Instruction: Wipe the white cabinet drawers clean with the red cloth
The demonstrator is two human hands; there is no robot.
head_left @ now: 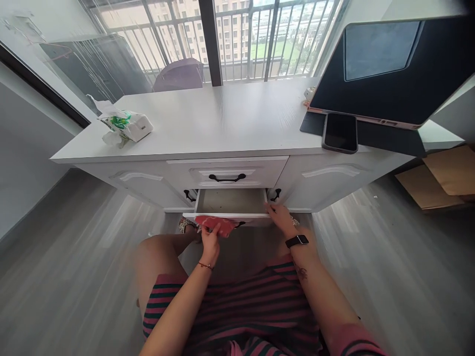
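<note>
My left hand [210, 244] is closed on a red cloth [218, 225], which lies against the front of a pulled-out lower drawer [252, 215]. The cloth drapes over the left half of the drawer front's outer face. At the drawer's right front corner, my right hand [281, 217] grips the edge with its fingertips. A small part of the drawer's black handle [240, 224] shows beside the cloth. The light-coloured drawer bottom [230, 201] is bare where it can be seen.
Above is a closed drawer with a black handle [227, 178]. On the white cabinet top [237, 118] are a tissue pack [135, 126], a phone [340, 132] and a tablet-like screen [386, 74]. Cardboard [438, 178] lies at right. My knees flank the open drawer.
</note>
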